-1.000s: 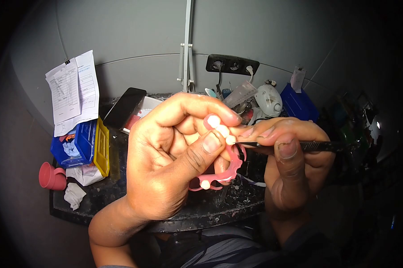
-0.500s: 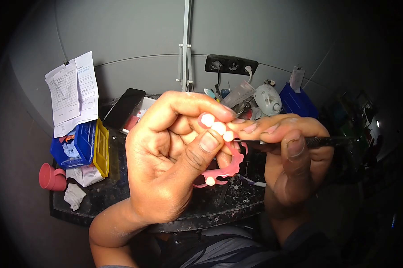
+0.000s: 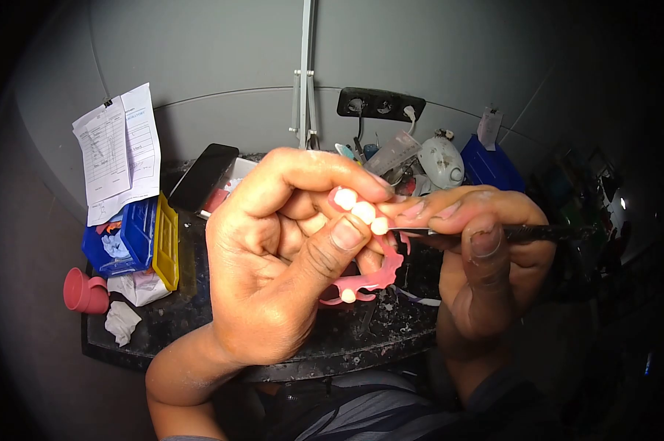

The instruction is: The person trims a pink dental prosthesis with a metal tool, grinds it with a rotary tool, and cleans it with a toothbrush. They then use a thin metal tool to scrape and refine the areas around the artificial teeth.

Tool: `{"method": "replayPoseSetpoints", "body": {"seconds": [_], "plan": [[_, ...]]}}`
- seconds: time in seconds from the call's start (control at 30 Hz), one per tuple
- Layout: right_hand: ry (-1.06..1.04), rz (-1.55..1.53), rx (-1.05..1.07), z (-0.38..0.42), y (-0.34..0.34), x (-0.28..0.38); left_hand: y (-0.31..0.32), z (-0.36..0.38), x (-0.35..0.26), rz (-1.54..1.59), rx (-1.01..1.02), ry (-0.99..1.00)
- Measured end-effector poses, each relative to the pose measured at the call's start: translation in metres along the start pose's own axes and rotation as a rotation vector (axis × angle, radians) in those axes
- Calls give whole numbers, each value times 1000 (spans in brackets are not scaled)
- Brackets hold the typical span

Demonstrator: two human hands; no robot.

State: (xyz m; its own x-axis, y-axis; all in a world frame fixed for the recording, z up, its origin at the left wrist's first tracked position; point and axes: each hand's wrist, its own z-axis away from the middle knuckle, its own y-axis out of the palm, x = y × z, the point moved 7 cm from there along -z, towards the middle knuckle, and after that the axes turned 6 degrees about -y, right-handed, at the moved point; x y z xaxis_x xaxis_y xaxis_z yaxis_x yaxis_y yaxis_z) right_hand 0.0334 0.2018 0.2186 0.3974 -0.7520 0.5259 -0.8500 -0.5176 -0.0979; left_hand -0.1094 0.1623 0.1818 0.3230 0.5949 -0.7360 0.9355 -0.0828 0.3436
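A pink partial denture (image 3: 372, 280) with several white teeth is pinched between the thumb and fingers of my left hand (image 3: 273, 250). Three of its teeth show above the thumb, and a single tooth sits on the lower arm of the pink base. My right hand (image 3: 494, 246) is closed around a thin, dark-handled carving knife (image 3: 527, 235). The metal tip of that tool meets the denture beside the lowest of the three teeth. Fingertips of my right hand lie close to the left index finger. Part of the denture is hidden behind my left thumb and fingers.
On the dark, speckled bench (image 3: 222, 323) stand blue and yellow bins (image 3: 166, 242) with papers (image 3: 111, 154) above them. A pink cup (image 3: 86, 292), crumpled tissue (image 3: 122, 323) and black phone (image 3: 204, 176) lie left. Behind are a power strip (image 3: 381, 105) and another blue bin (image 3: 491, 164).
The denture and both hands have shifted very slightly to the right. The tool tip stays at the same tooth, with a little more of its bright metal showing.
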Motion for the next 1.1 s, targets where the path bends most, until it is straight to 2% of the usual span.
{"method": "replayPoseSetpoints", "body": {"seconds": [0.43, 0.87, 1.1], "plan": [[-36, 118, 3, 2, 1, 0, -2, 2, -3, -61, -39, -9], [-21, 101, -30, 3, 0, 1, 0, 3, -9, -115, -30, -19], [-79, 141, 36, 1, 2, 1, -1, 6, -8, -109, -54, -29]]}}
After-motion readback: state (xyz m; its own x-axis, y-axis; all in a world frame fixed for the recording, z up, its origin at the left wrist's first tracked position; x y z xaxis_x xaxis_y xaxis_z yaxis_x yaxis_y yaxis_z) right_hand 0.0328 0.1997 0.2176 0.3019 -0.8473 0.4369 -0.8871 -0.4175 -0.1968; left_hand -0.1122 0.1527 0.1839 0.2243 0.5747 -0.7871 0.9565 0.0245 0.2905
